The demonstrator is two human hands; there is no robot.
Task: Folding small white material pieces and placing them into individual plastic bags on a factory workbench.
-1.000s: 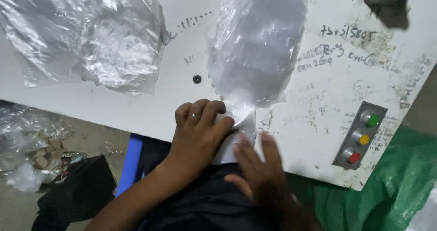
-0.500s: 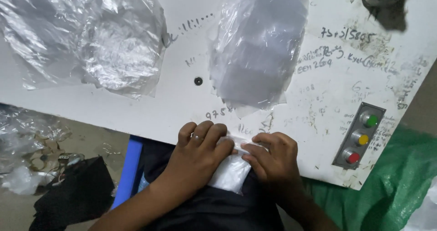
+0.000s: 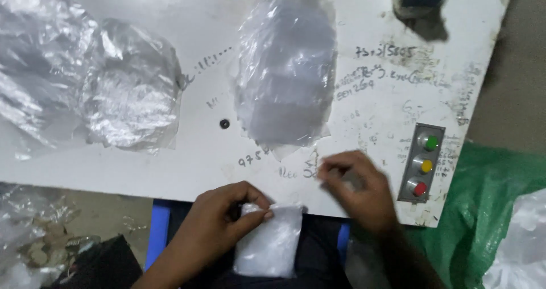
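Two hands work: the left hand pinches a small white bag; the right hand, blurry, hovers over the white surface, fingers curled.

Glossy, crinkled clear plastic bags far on matt, scuffed white table; milky soft plastic pouch near; woven green plastic sack right.

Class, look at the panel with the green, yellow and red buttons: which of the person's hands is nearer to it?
Right. The right hand hovers over the white table just left of the button panel. The left hand is farther left, at the table's edge, gripping a small white bag.
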